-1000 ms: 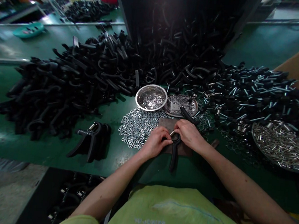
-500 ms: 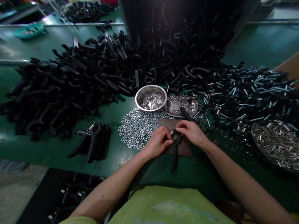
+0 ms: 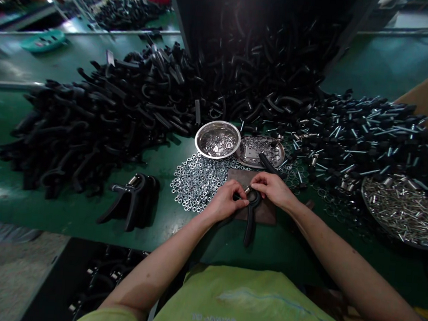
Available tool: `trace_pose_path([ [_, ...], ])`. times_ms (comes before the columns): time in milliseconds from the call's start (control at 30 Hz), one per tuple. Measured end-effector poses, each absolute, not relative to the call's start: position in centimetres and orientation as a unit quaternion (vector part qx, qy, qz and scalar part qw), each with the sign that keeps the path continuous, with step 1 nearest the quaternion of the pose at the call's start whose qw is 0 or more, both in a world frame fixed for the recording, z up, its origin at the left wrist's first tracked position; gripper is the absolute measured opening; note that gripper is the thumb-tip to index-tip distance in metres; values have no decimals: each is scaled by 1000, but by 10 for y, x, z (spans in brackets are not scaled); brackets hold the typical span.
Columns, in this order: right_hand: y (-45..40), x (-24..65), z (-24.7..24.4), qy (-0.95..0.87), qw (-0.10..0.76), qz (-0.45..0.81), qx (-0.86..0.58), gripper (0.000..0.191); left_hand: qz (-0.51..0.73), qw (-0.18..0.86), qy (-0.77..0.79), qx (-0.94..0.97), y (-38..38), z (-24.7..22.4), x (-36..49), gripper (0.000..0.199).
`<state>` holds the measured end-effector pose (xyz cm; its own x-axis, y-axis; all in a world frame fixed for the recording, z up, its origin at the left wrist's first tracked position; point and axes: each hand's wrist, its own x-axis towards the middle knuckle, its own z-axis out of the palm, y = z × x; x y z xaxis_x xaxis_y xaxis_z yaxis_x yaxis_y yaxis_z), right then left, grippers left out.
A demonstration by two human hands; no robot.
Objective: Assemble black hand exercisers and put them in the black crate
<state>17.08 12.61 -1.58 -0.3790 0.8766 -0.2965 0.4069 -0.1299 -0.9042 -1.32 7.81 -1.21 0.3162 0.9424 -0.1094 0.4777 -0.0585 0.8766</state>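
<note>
Black clamp (image 3: 248,227) on the brown plate (image 3: 268,215), its handle reaching past the near edge.
The left hand (image 3: 228,201) is pinched on its upper part; the right hand (image 3: 271,189) has its fingertips at the small spring (image 3: 248,189), whether gripping it I cannot tell. Loose nuts (image 3: 192,183) lie left, a metal bowl (image 3: 197,144) beyond.

Left hand (image 3: 227,201) curled, right hand (image 3: 273,189) close beside

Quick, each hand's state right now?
Left hand: closed, holding the black clamp.
Right hand: closed in a pinch by the metal spring; whether holding anything cannot be told.
</note>
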Motion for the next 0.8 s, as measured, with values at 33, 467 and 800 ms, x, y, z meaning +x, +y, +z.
trace_pose_path([
  [33,126,171,-16,-626,212,548,-513,17,263,446,524,676,78,-12,-13,10],
  [467,125,170,-16,-701,207,457,-506,6,255,451,523,677,79,-15,-14,11],
  [800,110,167,-10,-753,236,366,-493,15,258,418,521,698,77,-15,-12,11],
])
